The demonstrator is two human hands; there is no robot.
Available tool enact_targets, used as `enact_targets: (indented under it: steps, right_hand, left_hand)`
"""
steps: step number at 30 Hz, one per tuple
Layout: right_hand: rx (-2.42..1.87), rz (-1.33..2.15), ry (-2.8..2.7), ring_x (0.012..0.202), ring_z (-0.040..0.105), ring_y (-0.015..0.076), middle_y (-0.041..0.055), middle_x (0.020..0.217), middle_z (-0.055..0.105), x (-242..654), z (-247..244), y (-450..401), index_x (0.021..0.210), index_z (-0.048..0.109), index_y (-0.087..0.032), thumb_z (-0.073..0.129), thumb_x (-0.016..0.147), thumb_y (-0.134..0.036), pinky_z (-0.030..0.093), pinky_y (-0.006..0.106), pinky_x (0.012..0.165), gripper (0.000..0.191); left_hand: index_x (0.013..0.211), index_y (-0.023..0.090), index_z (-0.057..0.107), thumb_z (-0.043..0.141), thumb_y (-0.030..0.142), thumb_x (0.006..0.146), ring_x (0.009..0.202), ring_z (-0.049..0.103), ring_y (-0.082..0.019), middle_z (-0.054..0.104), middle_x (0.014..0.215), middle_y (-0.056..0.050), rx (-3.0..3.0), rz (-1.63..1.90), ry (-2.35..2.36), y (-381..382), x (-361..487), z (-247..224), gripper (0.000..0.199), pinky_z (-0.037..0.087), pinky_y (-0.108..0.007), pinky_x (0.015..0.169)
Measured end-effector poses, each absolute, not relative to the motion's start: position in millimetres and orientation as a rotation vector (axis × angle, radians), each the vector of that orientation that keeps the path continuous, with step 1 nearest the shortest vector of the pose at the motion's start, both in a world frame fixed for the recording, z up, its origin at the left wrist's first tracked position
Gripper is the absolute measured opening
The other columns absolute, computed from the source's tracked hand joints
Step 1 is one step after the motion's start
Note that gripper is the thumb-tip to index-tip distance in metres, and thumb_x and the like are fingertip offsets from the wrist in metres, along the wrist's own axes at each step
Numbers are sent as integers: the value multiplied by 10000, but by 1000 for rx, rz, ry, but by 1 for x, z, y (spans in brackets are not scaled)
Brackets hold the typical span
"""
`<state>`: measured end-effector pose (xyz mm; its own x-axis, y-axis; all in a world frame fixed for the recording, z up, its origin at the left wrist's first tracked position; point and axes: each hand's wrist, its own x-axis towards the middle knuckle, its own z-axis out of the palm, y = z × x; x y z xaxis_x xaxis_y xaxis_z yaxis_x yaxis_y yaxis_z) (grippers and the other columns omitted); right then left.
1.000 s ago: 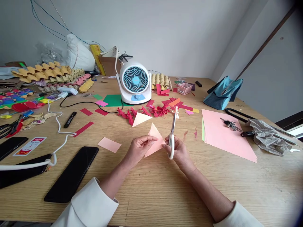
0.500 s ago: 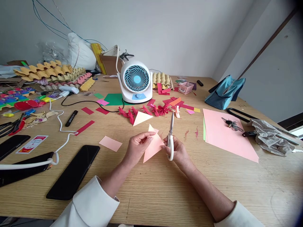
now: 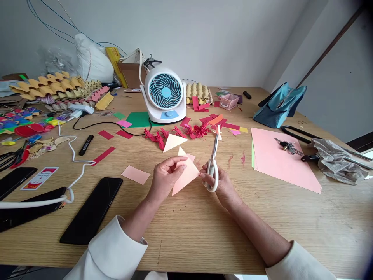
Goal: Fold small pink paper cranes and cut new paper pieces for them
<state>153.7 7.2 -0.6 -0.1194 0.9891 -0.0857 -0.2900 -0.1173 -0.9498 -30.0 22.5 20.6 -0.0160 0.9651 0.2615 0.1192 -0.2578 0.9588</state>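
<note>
Between thumb and fingers, my left hand (image 3: 166,177) pinches a folded pale pink piece of paper (image 3: 186,175) above the table. My right hand (image 3: 223,184) is closed round white-handled scissors (image 3: 214,155), whose blades point away from me and look nearly closed. The right fingertips are at the paper's right corner; whether they grip it too is hard to tell. Just beyond the paper lies a cream paper triangle (image 3: 174,142). A pink paper rectangle (image 3: 135,174) rests left of my left hand. Behind these lies a row of crumpled red paper flowers (image 3: 201,131).
A white fan (image 3: 166,93) stands at the back. Pink paper sheets (image 3: 282,163) with keys (image 3: 288,146) on top lie at right, near a blue bag (image 3: 278,107). Phones, including a black phone (image 3: 91,210), and a white cable (image 3: 74,149) lie at left.
The scissors have tilted a little to the right in my right hand. The camera view has shifted slightly. My left hand still pinches the paper, which has turned only slightly.
</note>
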Motion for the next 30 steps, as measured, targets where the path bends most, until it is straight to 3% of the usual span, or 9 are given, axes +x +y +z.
enact_targets:
  steps: [7, 15, 23, 30]
  right_hand:
    - [-1023, 1480, -972, 581, 431, 90, -41, 739, 532, 150, 3, 4, 887, 562, -208, 852, 592, -395, 338, 241, 520, 453]
    - [-1024, 1467, -1041, 569, 415, 97, -45, 683, 530, 151, 2, 4, 889, 559, -211, 844, 603, -413, 329, 243, 527, 452]
    - [-1004, 1562, -1330, 540, 407, 102, -45, 626, 509, 156, 1, 4, 867, 571, -204, 755, 711, -563, 302, 243, 510, 433]
    - [-982, 1581, -1692, 548, 433, 119, -17, 615, 531, 165, 9, 0, 841, 583, -187, 548, 859, -659, 335, 260, 543, 474]
  left_hand:
    - [997, 178, 745, 697, 253, 780, 609, 516, -100, 671, 743, 4, 1530, 1316, 1188, 19, -27, 18, 234, 424, -210, 594]
    - [1173, 195, 676, 703, 235, 785, 879, 657, -172, 718, 1080, -60, 1620, 1238, 1185, 19, -29, 20, 391, 515, -240, 756]
    - [1235, 178, 640, 738, 259, 758, 941, 671, -199, 712, 1073, -79, 1476, 1324, 1177, 28, -44, 31, 493, 532, -256, 789]
    - [1248, 188, 620, 724, 223, 770, 845, 659, -149, 723, 1001, -43, 1460, 1365, 1119, 29, -49, 37, 491, 527, -230, 776]
